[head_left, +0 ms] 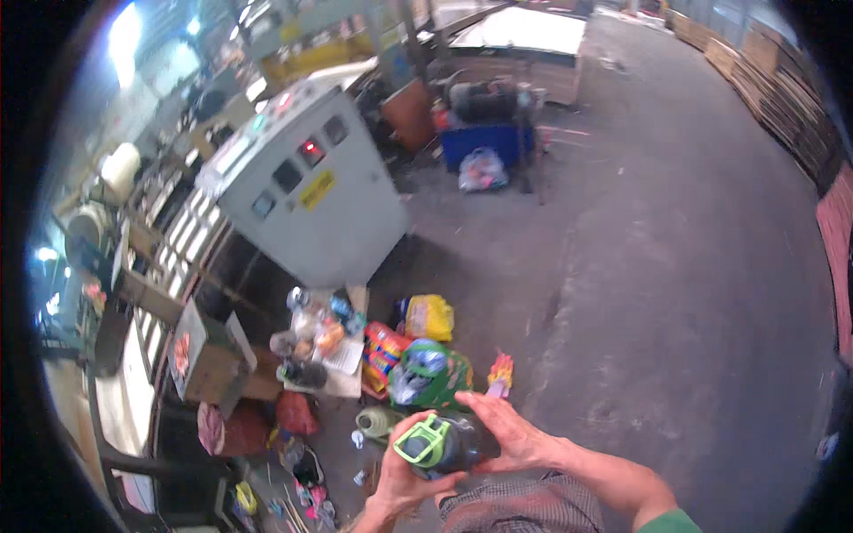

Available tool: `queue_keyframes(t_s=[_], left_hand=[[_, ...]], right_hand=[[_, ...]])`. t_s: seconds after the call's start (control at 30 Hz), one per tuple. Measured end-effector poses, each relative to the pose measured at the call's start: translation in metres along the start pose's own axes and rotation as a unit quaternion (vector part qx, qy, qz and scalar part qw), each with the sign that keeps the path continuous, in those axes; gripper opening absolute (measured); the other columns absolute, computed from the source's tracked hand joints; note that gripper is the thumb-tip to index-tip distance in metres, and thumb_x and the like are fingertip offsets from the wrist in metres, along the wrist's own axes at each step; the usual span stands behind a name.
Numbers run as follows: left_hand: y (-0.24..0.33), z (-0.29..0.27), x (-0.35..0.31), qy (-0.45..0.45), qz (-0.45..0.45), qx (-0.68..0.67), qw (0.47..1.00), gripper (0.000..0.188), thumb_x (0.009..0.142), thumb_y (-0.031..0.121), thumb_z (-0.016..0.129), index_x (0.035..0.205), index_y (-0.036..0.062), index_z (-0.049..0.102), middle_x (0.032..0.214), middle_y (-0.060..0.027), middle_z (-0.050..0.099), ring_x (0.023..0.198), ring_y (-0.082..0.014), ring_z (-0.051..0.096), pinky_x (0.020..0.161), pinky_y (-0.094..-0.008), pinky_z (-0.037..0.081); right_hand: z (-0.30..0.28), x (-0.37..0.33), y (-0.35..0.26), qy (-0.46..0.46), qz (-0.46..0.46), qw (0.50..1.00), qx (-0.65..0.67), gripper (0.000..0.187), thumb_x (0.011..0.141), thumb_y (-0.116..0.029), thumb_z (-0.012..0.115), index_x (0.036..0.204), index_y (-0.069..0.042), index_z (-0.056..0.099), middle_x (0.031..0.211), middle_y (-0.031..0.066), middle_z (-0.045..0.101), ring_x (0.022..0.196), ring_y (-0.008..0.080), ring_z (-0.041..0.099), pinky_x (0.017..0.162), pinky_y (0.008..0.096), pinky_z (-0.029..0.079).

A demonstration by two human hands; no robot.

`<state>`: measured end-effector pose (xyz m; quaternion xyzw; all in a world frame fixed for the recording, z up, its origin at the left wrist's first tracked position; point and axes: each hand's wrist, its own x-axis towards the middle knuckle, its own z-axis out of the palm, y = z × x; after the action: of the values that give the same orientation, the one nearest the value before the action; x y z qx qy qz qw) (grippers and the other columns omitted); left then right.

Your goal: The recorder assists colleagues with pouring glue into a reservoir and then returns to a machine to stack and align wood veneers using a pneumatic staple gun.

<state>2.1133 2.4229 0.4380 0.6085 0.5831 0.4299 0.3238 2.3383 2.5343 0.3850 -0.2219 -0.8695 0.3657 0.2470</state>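
Note:
Low in front of me I hold a dark water bottle (474,441) whose lid has a bright green rim and loop. My left hand (404,484) is wrapped round it near the lid. From the other side my right hand (515,437) grips its body, the fingers lying along it. Just beyond the bottle, a pale green jug (378,421) is on the floor. A green bag (444,377) with clear plastic inside sits farther on, beside an orange and pink glove (500,373).
A grey control cabinet (329,195) with meters and a red light stands ahead to the left. Before it are a board (348,382) with bottles and bags, a red packet (384,346) and a yellow bag (430,316). An open cardboard box (209,355) stands at left.

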Motion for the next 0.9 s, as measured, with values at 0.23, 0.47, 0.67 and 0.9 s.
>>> queue_keyframes(t_s=[0.23,0.47,0.67,0.9], left_hand=[[0.211,0.235,0.112,-0.268,-0.027,-0.322,0.908,0.086,0.090,0.008,0.076,0.158,0.0027,0.024,0.159,-0.0102,0.039,0.143,-0.0211,0.041,0.122,-0.0388,0.028],[0.286,0.430,0.212,-0.200,0.069,-0.162,0.964,0.091,0.078,0.020,0.089,0.150,-0.0005,0.037,0.141,-0.0160,0.054,0.133,-0.0243,0.053,0.110,-0.0383,0.045],[0.298,0.534,0.348,-0.102,0.194,-0.054,0.974,0.098,0.082,0.026,0.085,0.155,-0.0031,0.028,0.134,-0.0183,0.055,0.130,-0.0292,0.053,0.116,-0.0397,0.038],[0.313,0.609,0.589,-0.275,0.078,-0.356,0.890,0.094,0.081,0.012,0.084,0.156,-0.0022,0.030,0.141,-0.0151,0.052,0.134,-0.0251,0.050,0.116,-0.0395,0.037]], right_hand=[[-0.223,-0.218,0.007,0.176,0.126,0.964,0.153,0.104,0.068,-0.027,0.094,0.150,-0.001,0.035,0.139,0.0212,0.052,0.128,0.0360,0.055,0.108,0.0448,0.046],[-0.350,-0.281,0.056,0.454,0.157,0.866,-0.143,0.102,0.065,-0.020,0.094,0.146,-0.001,0.036,0.132,0.0224,0.052,0.120,0.0385,0.057,0.101,0.0460,0.049],[-0.468,-0.279,0.150,0.438,0.275,0.855,-0.030,0.100,0.063,-0.021,0.095,0.145,-0.002,0.040,0.131,0.0197,0.057,0.124,0.0368,0.058,0.106,0.0455,0.047],[-0.646,-0.206,0.270,0.421,0.283,0.861,-0.031,0.105,0.063,-0.020,0.094,0.149,-0.001,0.037,0.138,0.0179,0.056,0.129,0.0329,0.056,0.109,0.0444,0.046]])
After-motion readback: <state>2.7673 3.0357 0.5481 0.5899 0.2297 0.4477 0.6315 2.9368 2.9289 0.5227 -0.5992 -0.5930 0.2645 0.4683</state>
